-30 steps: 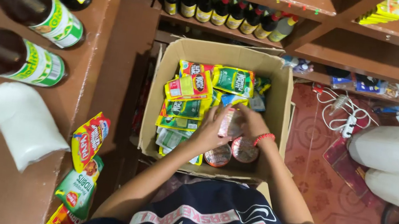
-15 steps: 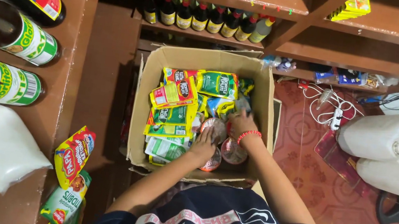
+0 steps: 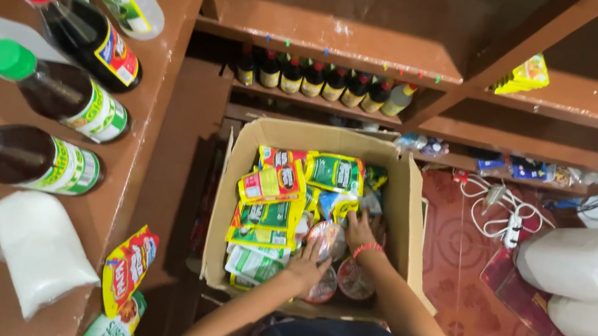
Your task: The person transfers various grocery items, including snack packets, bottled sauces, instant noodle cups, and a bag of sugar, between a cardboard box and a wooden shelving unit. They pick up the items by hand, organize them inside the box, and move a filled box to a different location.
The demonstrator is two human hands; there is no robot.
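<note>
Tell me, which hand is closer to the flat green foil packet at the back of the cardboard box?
The right hand: it lies just below the flat green foil packet. The left hand rests farther toward the cardboard box's near side.

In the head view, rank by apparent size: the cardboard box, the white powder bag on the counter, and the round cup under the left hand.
1. cardboard box
2. white powder bag, though it sits nearer the camera
3. round cup, partly covered by the left hand

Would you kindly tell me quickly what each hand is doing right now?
Left hand: open, palm down on the packets in the cardboard box, gripping nothing.
Right hand: fingers among the packets; cannot tell whether it holds anything.
</note>
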